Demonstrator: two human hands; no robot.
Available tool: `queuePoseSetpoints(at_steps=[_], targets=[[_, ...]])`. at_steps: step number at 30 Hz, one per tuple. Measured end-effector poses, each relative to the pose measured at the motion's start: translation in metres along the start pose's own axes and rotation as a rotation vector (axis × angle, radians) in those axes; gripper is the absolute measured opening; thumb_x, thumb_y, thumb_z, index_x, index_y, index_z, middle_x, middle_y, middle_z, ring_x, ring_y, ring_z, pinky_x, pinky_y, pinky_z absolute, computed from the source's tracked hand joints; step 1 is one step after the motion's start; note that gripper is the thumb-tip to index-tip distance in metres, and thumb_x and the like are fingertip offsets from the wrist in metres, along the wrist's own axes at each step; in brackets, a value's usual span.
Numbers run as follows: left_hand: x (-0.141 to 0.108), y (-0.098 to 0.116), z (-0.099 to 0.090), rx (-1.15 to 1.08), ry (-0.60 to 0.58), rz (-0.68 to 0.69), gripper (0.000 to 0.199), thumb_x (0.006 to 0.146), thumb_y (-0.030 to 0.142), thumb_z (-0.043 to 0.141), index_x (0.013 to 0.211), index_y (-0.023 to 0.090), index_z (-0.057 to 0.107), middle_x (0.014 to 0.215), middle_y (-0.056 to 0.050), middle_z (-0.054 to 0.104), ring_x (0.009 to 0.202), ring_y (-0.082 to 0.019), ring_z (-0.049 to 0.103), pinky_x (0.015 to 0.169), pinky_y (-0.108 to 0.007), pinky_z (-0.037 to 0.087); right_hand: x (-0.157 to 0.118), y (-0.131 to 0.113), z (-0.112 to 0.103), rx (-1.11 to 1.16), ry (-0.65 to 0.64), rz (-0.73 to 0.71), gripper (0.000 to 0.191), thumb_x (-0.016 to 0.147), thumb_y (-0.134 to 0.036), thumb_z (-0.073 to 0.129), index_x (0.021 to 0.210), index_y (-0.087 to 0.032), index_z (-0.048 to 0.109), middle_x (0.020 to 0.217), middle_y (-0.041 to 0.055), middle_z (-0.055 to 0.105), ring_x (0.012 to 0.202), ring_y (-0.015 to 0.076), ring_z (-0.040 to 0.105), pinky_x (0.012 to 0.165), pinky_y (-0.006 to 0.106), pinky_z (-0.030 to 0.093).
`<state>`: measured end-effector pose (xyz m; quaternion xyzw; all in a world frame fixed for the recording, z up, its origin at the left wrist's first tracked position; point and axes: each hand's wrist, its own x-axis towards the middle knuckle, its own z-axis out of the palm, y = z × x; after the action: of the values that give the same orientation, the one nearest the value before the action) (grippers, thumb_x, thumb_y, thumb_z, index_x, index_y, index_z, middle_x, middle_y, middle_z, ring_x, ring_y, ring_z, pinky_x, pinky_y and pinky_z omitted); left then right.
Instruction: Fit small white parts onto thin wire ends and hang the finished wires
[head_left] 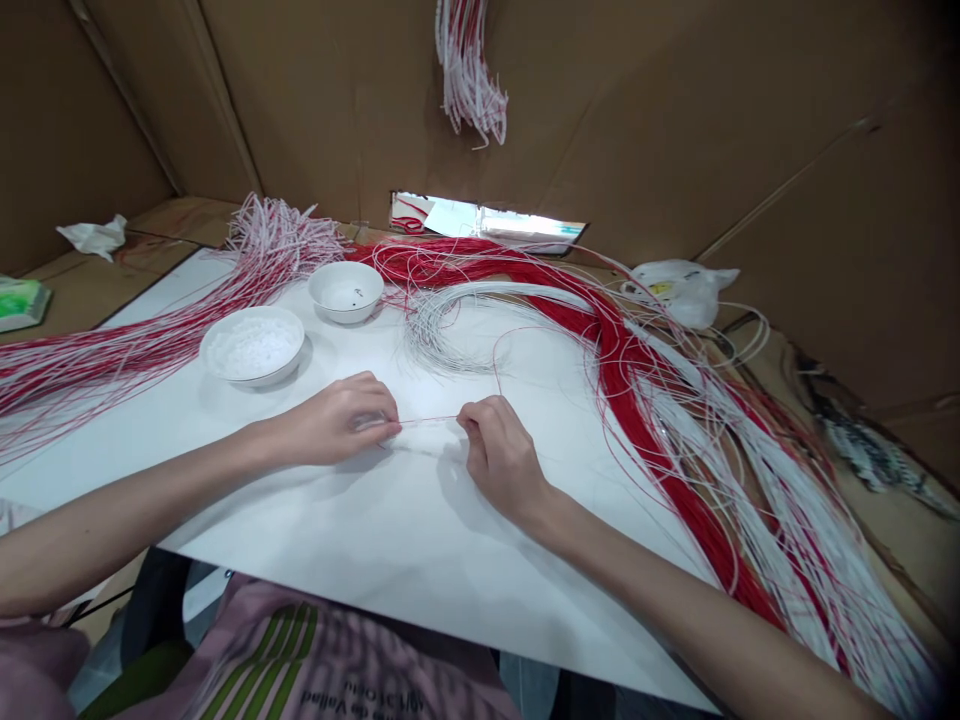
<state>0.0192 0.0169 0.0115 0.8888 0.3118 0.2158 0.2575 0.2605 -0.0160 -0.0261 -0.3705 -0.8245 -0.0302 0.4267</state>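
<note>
"Above the white table [427, 570], between the two hands: what?"

"Red thread [429, 419], thin, drawn nearly straight, a short span. Pinched near one side by left hand [352, 418], thumb and fingers together; pinched at the other by right hand [501, 450], fingertips likewise closed."

"Why so held?"

"Probably to keep the span taut and steady for fine fingerwork. Seen also: a red strand rising in a loose curve from behind the right hand. Whether continuous with the held span, hidden by the fingers; not possible to tell."

"And around?"

"Beyond the left hand, a large bowl [259, 381] with small white pieces; just behind it, a small bowl [346, 317] with a few dark specks. Near enough, perhaps, for an easy reach. Past the right forearm, a thick bundle of red strands [626, 390], apparently laid lengthwise against tangling."

"Position of the thread relative to each hand?"

"Just right of the left fingertips, touching; just left of the right fingertips, touching. Well apart from both bowls, and nearer than the pale strands [429, 335] curled farther back on the table."
</note>
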Motion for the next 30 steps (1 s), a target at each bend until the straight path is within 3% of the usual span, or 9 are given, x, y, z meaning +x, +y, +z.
queuePoseSetpoints(at_steps=[3,5,10,13,17,23,25,27,30], targets=[[0.001,0.001,0.001,0.043,0.077,0.016,0.018,0.089,0.03,0.062,0.101,0.018,0.067,0.103,-0.008,0.07,0.1,-0.022,0.06,0.088,-0.035,0.047,-0.001,0.0,0.0,0.032,-0.022,-0.044,0.024,0.09,0.001,0.038,0.094,-0.02,0.048,0.076,0.0025,0.049,0.071,0.0167,0.046,0.062,0.029,0.043],[0.003,0.004,0.007,0.032,0.109,0.042,0.024,0.09,0.031,0.063,0.109,0.017,0.064,0.102,-0.008,0.071,0.098,-0.021,0.062,0.087,-0.034,0.048,-0.002,0.0,0.0,0.067,-0.035,-0.076,0.024,0.09,0.0,0.038,0.098,-0.02,0.05,0.077,0.003,0.051,0.072,0.0169,0.048,0.063,0.029,0.045],[0.005,0.005,0.013,0.026,0.074,0.109,0.017,0.096,0.023,0.053,0.092,0.016,0.068,0.082,-0.006,0.071,0.077,-0.016,0.063,0.075,-0.03,0.046,-0.006,0.001,0.001,0.094,-0.036,-0.155,0.029,0.09,0.0,0.041,0.107,-0.02,0.053,0.079,0.0038,0.056,0.073,0.0168,0.052,0.064,0.03,0.049],[0.003,0.0,0.005,0.046,0.008,0.104,0.018,0.096,0.024,0.053,0.09,0.016,0.067,0.083,-0.006,0.07,0.082,-0.017,0.061,0.076,-0.031,0.046,-0.006,0.001,0.001,0.072,-0.025,-0.154,0.031,0.09,0.0,0.042,0.112,-0.019,0.052,0.08,0.0041,0.057,0.073,0.0164,0.054,0.066,0.03,0.05],[0.004,0.002,0.004,0.039,0.076,0.124,0.018,0.093,0.03,0.059,0.102,0.016,0.066,0.096,-0.009,0.07,0.094,-0.021,0.059,0.085,-0.034,0.045,-0.006,0.0,0.0,0.109,-0.025,-0.16,0.033,0.09,0.001,0.045,0.115,-0.018,0.051,0.083,0.0046,0.059,0.077,0.0159,0.056,0.068,0.03,0.052],[0.008,0.008,0.016,0.009,0.115,0.22,0.012,0.095,0.02,0.055,0.095,0.016,0.066,0.086,-0.006,0.071,0.084,-0.017,0.062,0.077,-0.031,0.045,-0.008,-0.001,-0.002,0.101,-0.045,-0.245,0.036,0.089,0.001,0.045,0.12,-0.018,0.05,0.089,0.0064,0.061,0.081,0.0168,0.059,0.071,0.031,0.055],[0.005,0.003,0.013,0.074,0.167,0.2,0.011,0.094,0.018,0.056,0.096,0.016,0.066,0.092,-0.008,0.07,0.088,-0.019,0.062,0.08,-0.033,0.045,-0.007,-0.002,-0.002,0.068,-0.024,-0.216,0.036,0.089,0.002,0.044,0.118,-0.018,0.051,0.085,0.0058,0.061,0.078,0.0167,0.058,0.069,0.031,0.054],[0.0,0.0,0.008,0.185,0.298,0.159,0.014,0.092,0.018,0.057,0.102,0.017,0.066,0.103,-0.011,0.069,0.096,-0.021,0.06,0.085,-0.036,0.045,-0.005,-0.002,-0.002,0.049,0.018,-0.182,0.034,0.087,0.003,0.045,0.114,-0.017,0.053,0.081,0.0055,0.06,0.075,0.0169,0.057,0.065,0.031,0.052],[-0.007,0.009,0.009,0.173,0.434,0.095,0.012,0.091,0.021,0.059,0.095,0.016,0.068,0.091,-0.01,0.069,0.085,-0.02,0.06,0.079,-0.035,0.047,-0.003,-0.002,-0.002,0.048,0.08,-0.165,0.033,0.085,0.005,0.049,0.111,-0.016,0.054,0.079,0.0054,0.061,0.074,0.0171,0.058,0.063,0.031,0.052]])
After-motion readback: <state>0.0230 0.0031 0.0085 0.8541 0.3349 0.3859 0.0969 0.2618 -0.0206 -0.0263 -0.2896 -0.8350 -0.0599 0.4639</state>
